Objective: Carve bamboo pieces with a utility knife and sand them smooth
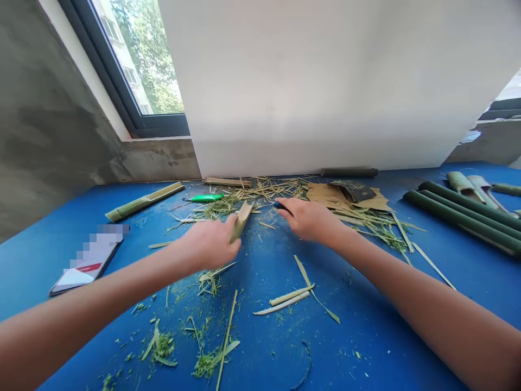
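Near the middle of the head view, my left hand (217,241) is closed around a short split bamboo piece (243,215), whose pale hollow end points up and away. To its right, my right hand (305,217) grips a small dark blue tool (278,205), mostly hidden by the fingers, so its kind cannot be made out. A gap of blue table separates the two hands. Thin bamboo shavings (268,190) lie behind them. Two pale bamboo strips (290,296) rest on the table nearer to me.
On the blue table (366,336), a phone (91,260) and half bamboo (146,201) lie left. A green cutter (205,198) sits behind my left hand, cardboard (325,195) behind my right. Dark green bamboo tubes (468,217) lie right. A white board (317,87) stands behind.
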